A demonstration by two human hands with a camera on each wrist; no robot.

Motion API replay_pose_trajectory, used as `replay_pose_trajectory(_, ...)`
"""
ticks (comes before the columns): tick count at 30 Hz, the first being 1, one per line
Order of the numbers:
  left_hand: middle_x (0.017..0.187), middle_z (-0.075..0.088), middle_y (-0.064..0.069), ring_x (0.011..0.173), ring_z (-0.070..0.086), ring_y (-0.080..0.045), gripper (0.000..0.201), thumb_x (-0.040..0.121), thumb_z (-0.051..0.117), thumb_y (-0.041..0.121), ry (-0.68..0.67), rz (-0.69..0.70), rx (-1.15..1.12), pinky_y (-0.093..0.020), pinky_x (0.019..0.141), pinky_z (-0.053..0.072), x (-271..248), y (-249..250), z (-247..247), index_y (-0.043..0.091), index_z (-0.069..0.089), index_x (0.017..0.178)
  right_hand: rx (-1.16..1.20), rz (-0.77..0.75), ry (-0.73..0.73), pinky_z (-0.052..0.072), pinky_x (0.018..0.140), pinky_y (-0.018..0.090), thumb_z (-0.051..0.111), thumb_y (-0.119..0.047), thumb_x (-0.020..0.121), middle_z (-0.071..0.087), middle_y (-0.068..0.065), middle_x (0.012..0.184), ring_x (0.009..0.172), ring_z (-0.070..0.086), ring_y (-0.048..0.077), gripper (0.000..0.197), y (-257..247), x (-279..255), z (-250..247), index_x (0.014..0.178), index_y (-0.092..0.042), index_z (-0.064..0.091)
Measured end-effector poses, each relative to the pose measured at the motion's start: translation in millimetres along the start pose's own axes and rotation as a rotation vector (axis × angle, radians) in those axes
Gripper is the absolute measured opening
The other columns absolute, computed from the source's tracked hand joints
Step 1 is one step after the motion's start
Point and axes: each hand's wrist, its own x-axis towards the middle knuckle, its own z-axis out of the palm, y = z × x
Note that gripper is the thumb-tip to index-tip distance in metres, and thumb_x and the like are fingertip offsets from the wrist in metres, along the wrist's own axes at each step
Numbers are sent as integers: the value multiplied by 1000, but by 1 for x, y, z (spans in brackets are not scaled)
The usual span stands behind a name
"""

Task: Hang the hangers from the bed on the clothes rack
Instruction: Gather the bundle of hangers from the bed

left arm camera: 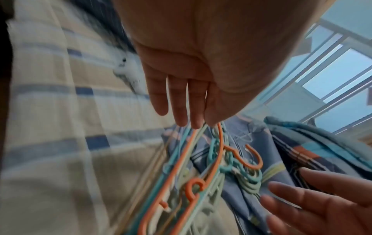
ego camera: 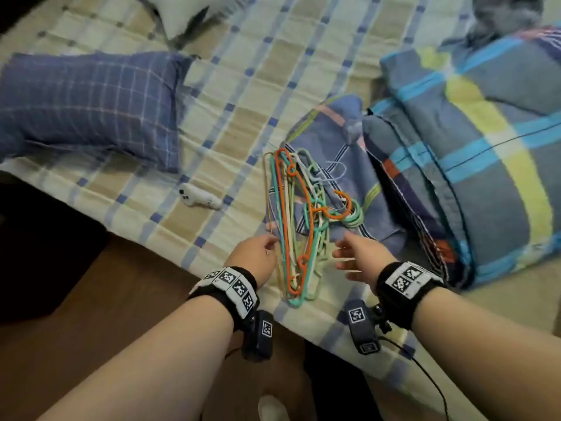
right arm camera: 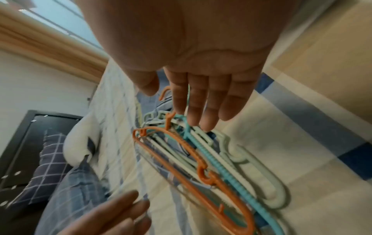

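A tangled pile of plastic hangers [ego camera: 299, 220], orange, teal, pale green and white, lies on the checked bed sheet [ego camera: 212, 123] near the bed's front edge, partly on a blue patterned cloth [ego camera: 340, 153]. My left hand [ego camera: 261, 253] hovers just left of the pile's near end with straight fingers [left arm camera: 179, 101], holding nothing. My right hand [ego camera: 355, 253] hovers just right of the pile, fingers [right arm camera: 203, 101] spread over the hangers [right arm camera: 201, 159]. The orange hook [left arm camera: 251, 159] points toward the folded quilt. No clothes rack is in view.
A blue checked pillow [ego camera: 88, 104] lies at the left of the bed, a folded striped quilt [ego camera: 473, 147] at the right. A small white device [ego camera: 200, 199] rests on the sheet left of the hangers. Brown floor [ego camera: 91, 299] runs below the bed's edge.
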Motion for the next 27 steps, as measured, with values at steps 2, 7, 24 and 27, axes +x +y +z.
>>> replay_pose_trajectory(2,134,68,-4,118,64,-26,47,95,54,15,-36,-20,-18,-37,103,50,23,11,22,24,58,141,42,22,48,38,61,28,49,-35,101,62,3,90,67,58,17,21,7,21,-4,93,-19,59)
replay_pose_trajectory(7,139,63,-10,119,62,-34,49,95,50,16,-109,-45,-38,-39,97,51,63,36,63,21,50,143,4,26,55,47,71,36,49,-33,102,62,5,97,84,59,23,20,26,59,-6,92,-19,61)
replay_pose_trajectory(24,97,78,-2,90,72,-23,45,58,84,32,-192,-127,-374,-36,86,58,49,39,52,19,74,100,-265,-195,-159,44,46,17,53,-16,105,62,4,73,47,60,3,21,-14,28,20,86,-18,62)
replay_pose_trajectory(27,102,79,-4,97,73,-22,43,64,83,17,-216,-63,-463,-43,95,57,27,37,25,19,76,106,-368,-278,-213,40,39,10,56,4,98,61,3,66,38,56,-5,24,-32,4,32,83,-13,61)
